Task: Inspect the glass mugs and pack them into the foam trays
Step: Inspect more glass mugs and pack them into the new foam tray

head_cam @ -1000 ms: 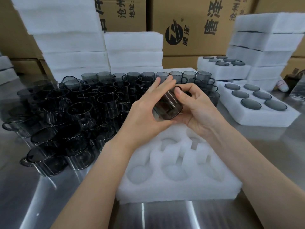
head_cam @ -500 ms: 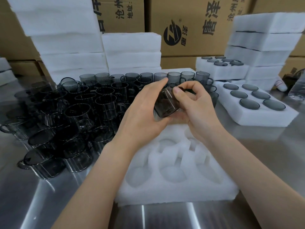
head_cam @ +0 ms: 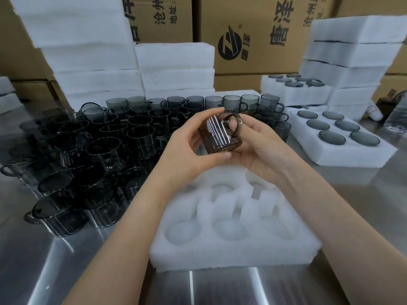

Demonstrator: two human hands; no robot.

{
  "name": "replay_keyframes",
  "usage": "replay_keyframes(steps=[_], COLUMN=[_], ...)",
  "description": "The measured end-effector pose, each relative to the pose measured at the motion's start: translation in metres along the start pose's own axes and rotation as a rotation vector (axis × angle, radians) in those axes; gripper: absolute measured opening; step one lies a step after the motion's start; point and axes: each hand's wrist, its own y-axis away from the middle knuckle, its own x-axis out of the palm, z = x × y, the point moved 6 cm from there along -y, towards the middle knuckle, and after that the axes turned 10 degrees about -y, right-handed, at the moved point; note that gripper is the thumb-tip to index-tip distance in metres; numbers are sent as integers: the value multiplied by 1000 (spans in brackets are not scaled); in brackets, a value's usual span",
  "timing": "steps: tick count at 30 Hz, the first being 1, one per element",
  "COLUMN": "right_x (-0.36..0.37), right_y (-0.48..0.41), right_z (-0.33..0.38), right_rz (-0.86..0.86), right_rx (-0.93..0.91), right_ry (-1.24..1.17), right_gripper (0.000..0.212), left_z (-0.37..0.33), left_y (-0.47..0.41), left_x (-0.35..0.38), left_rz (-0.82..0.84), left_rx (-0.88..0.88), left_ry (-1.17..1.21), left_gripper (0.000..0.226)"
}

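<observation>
**Item:** smoked-glass mug [head_cam: 220, 134], held above the far end of the unfilled foam tray [head_cam: 231, 258], clear of it.

**Grip:** the mug is clasped by the left hand [head_cam: 187, 148], thumb at one end and fingers at the other, and cradled by the right hand [head_cam: 264, 146], a fingertip showing through the handle loop.

**Handling:** wall, rim and handle joint are best turned slowly against the light. The handle is to be lined up with a pocket's slot before lowering.

**Materials:**
- Glass: thin, glossy, cylindrical, dark-tinted.
- Foam: white, soft, rough-edged, cut with round pockets.
- Table [head_cam: 363, 205]: brushed steel, reflective.
</observation>
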Motion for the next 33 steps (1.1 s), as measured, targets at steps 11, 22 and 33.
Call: replay_keyframes(steps=[11, 22, 33], right_x=[1, 9, 12], right_y=[0, 3, 4], right_z=[-2, -7, -12], right_rz=[75, 95, 101], right_rx=[70, 104, 110], right_ry=[-196, -70, -103], right_gripper=[38, 36, 12], left_z=[4, -3, 6], left_y=[-3, -3, -3], left_x=[-3, -14, -17], left_rz=[5, -197, -334], left_rx=[3, -56, -203], left_ry=[255, 93, 68], left_gripper=[66, 49, 56])
